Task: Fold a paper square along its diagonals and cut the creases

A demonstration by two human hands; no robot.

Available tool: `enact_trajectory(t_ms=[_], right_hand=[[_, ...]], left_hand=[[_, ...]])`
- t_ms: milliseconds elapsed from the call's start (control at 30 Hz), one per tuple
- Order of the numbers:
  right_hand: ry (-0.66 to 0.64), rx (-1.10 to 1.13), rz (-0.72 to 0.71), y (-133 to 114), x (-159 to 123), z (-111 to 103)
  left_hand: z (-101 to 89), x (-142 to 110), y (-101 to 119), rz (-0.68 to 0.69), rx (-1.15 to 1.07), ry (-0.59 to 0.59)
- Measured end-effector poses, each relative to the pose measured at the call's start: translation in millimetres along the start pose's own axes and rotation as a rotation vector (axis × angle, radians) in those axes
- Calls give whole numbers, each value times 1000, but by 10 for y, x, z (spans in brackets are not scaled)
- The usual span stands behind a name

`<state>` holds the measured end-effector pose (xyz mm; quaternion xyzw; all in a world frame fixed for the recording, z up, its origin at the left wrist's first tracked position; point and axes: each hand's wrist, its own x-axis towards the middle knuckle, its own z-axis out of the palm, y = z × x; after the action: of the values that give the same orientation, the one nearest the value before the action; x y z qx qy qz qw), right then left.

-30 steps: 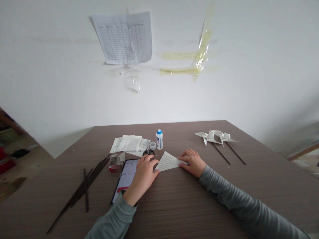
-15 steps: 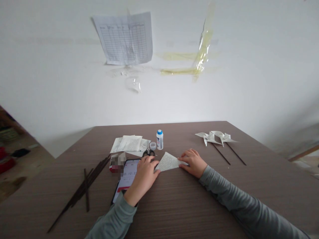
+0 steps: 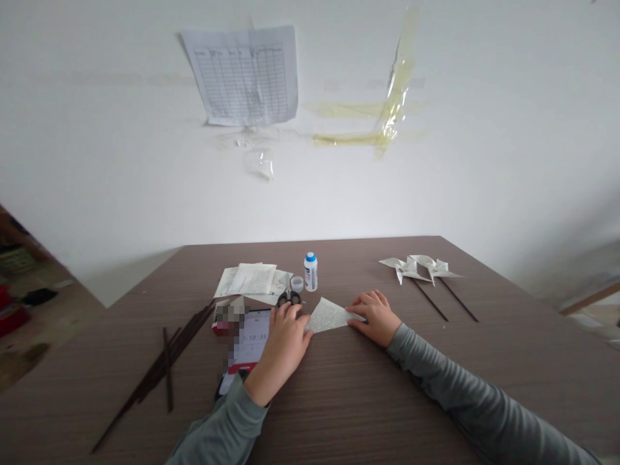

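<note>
A printed sheet of paper folded into a triangle [image 3: 330, 316] lies on the table between my hands, its peak pointing away from me. My left hand [image 3: 285, 336] grips its left corner between thumb and fingers. At the right corner, my right hand [image 3: 375, 316] pinches the paper in the same way. Just beyond my left fingers are black-handled scissors [image 3: 289, 297]. A small roll of clear tape [image 3: 297, 283] and a white bottle with a blue cap [image 3: 310, 272] stand behind the paper.
On the brown table [image 3: 349, 400], flat paper sheets [image 3: 254, 279] lie back left. A phone [image 3: 249, 345], a small box [image 3: 227, 316] and several dark sticks [image 3: 159, 368] are to the left. Two paper pinwheels [image 3: 407, 268] on sticks rest at the right, before the wall [image 3: 310, 200].
My left hand has shifted very slightly to the right along the folded paper. My right hand and the other things look the same.
</note>
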<state>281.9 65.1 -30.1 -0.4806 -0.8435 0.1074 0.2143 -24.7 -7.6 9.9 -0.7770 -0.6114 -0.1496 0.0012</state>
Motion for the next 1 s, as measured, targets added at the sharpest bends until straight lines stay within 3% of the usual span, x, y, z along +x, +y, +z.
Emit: enact_trajectory(t_ms=[300, 700, 1000], right_hand=[[-28, -18, 39, -156, -22, -97], [-12, -8, 33, -90, -14, -53], [-11, 52, 55, -58, -1, -66]], left_hand=[[60, 5, 6, 4, -43, 53], [21, 68, -24, 24, -179, 109], [-98, 74, -6, 13, -276, 77]])
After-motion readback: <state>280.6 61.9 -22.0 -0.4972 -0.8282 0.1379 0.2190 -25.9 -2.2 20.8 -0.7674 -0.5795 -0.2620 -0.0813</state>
